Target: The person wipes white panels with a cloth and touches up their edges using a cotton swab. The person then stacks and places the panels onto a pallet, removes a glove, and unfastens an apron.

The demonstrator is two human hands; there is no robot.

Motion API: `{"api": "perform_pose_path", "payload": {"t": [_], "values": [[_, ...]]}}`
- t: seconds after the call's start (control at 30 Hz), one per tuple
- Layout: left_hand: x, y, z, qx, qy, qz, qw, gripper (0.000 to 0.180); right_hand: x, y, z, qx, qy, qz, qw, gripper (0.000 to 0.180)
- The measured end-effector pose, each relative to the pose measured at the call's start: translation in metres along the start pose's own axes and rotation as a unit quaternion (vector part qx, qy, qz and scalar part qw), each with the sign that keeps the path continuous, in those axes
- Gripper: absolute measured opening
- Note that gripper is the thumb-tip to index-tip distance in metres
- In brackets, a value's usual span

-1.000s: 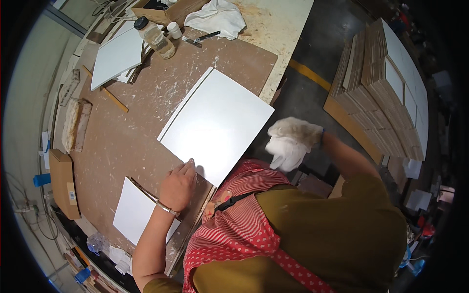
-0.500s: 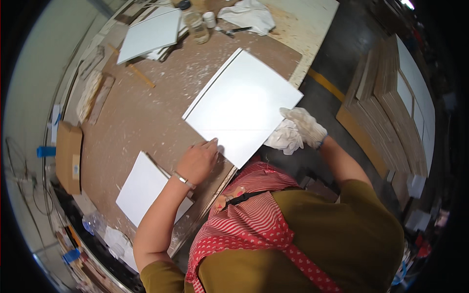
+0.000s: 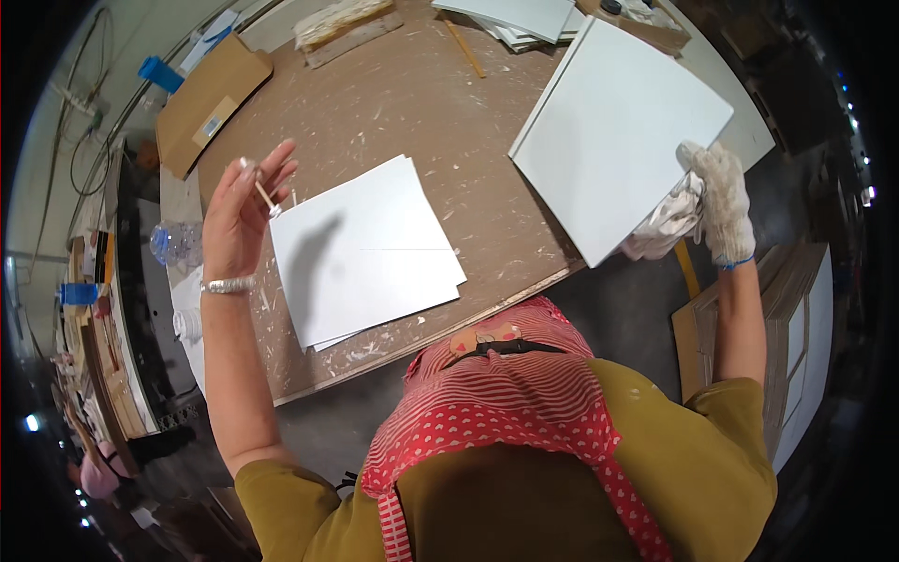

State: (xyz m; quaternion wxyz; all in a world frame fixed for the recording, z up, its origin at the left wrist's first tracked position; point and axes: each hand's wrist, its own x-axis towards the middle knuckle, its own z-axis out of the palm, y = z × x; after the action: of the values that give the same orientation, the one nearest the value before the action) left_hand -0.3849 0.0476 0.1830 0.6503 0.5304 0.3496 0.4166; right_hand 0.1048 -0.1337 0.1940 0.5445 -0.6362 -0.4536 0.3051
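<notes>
One white panel [image 3: 623, 131] extends left from my gloved right hand [image 3: 724, 197], which grips its edge with a crumpled cloth [image 3: 672, 215] bunched alongside; my bare left hand [image 3: 234, 225] pinches a thin stick [image 3: 264, 195], with white boards [image 3: 379, 253] lying just to that hand's right on the surface [image 3: 449, 136].

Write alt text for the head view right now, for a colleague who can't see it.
A gloved right hand grips the edge of a white rectangular panel, with a crumpled white cloth at the same hand. The bare left hand holds a thin stick near overlapping white sheets on a white-flecked brown tabletop.
</notes>
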Motion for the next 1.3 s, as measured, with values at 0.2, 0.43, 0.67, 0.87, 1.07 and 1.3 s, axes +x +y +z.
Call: {"api": "perform_pose_path", "payload": {"t": [0.2, 0.43, 0.67, 0.87, 1.07, 1.3], "values": [[-0.035, -0.004, -0.024, -0.124, -0.004, -0.061, 0.99, 0.011, -0.001, -0.129, 0.136, -0.312, -0.13, 0.039, 0.94, 0.023], [-0.05, -0.012, -0.033, -0.235, -0.111, -0.106, 0.96, 0.015, -0.039, -0.13, 0.254, -0.609, -0.357, -0.275, 0.653, 0.019], [-0.088, -0.055, -0.058, -0.274, -0.065, -0.248, 0.927, 0.009, -0.083, -0.094, 0.295, -0.562, -0.395, -0.387, 0.615, 0.026], [-0.098, -0.085, -0.066, -0.293, -0.054, -0.269, 0.916, 0.01, -0.089, -0.069, 0.305, -0.475, -0.516, -0.196, 0.685, 0.016], [-0.094, -0.098, -0.074, -0.212, -0.048, -0.295, 0.93, 0.011, -0.021, 0.013, 0.2, -0.394, -0.284, 0.11, 0.867, 0.032], [-0.079, -0.093, -0.069, -0.148, -0.029, -0.3, 0.942, 0.012, -0.017, 0.086, 0.183, -0.045, -0.32, 0.292, 0.9, 0.029]]}}
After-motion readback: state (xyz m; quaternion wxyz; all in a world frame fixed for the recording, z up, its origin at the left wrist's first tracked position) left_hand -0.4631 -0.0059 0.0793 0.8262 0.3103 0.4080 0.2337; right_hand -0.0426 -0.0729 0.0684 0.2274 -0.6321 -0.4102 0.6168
